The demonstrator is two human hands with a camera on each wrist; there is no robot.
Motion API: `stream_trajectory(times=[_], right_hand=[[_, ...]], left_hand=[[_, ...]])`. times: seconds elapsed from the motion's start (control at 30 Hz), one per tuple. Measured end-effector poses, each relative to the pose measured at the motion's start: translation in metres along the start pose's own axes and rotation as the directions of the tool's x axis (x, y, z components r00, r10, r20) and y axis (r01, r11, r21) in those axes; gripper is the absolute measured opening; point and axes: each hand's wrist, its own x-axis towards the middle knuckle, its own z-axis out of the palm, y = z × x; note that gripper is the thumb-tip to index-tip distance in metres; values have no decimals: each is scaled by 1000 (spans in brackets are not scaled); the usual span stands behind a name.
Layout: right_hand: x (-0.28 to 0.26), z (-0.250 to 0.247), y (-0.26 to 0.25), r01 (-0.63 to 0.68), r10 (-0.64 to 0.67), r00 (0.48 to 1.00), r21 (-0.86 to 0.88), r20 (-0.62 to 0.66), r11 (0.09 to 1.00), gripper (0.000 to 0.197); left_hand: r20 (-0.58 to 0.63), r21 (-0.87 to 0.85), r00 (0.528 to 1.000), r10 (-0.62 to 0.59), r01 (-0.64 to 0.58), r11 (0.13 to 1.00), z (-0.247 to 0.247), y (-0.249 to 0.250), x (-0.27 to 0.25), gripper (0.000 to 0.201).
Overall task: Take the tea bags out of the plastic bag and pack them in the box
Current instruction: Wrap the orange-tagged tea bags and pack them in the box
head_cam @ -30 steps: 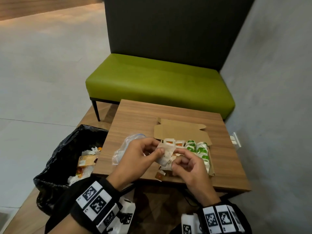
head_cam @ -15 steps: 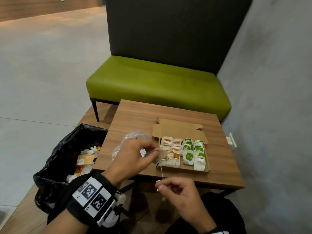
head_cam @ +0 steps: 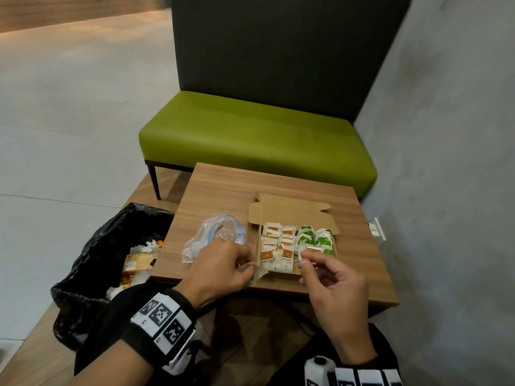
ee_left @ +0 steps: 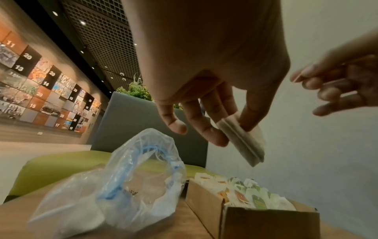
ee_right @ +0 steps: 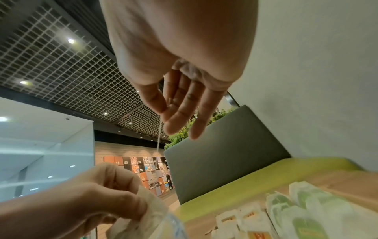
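Observation:
My left hand [head_cam: 246, 267] pinches a white tea bag [head_cam: 258, 272] just off the front left corner of the open cardboard box [head_cam: 289, 211]. The left wrist view shows the tea bag [ee_left: 241, 142] held between thumb and fingers. My right hand [head_cam: 303, 260] pinches the bag's thin string [ee_right: 159, 137] over the front of the box. The box holds rows of tea bags, orange-tagged ones [head_cam: 278, 243] on the left and green-tagged ones [head_cam: 315, 240] on the right. The crumpled clear plastic bag [head_cam: 214, 238] lies left of the box and looks almost empty.
The box and the plastic bag sit on a small wooden table [head_cam: 223, 190]. A black rubbish bag [head_cam: 92, 263] with wrappers stands open at the table's left. A green bench [head_cam: 250, 140] is behind, and a grey wall [head_cam: 446, 190] runs along the right.
The hands, together on the tea bag a second ago, have parted. My right hand drew the string towards me, then rose over the box's front. My left hand keeps the bag.

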Motion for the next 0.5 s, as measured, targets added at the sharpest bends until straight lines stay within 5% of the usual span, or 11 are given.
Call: stream_trajectory(times=[0.2,0.33,0.4,0.5], right_hand=[[-20,20,-8,-184,165,978,157,126,970,19],[-30,44,-1,-384,334,920,297,206,874,30],[-31,54,4,-436,373,896,314,242,844,41],[-27,65,13,-498,430,866,352,256,793,29]], left_hand=[[-192,-399,954,-230,138,906,16,2,8,12],[-171,-764,893,-416,146,628,15,16,13,14],[-96,-865,889,-448,148,479,12,23,15,16],[-22,-922,908,-419,143,359,10,27,15,16]])
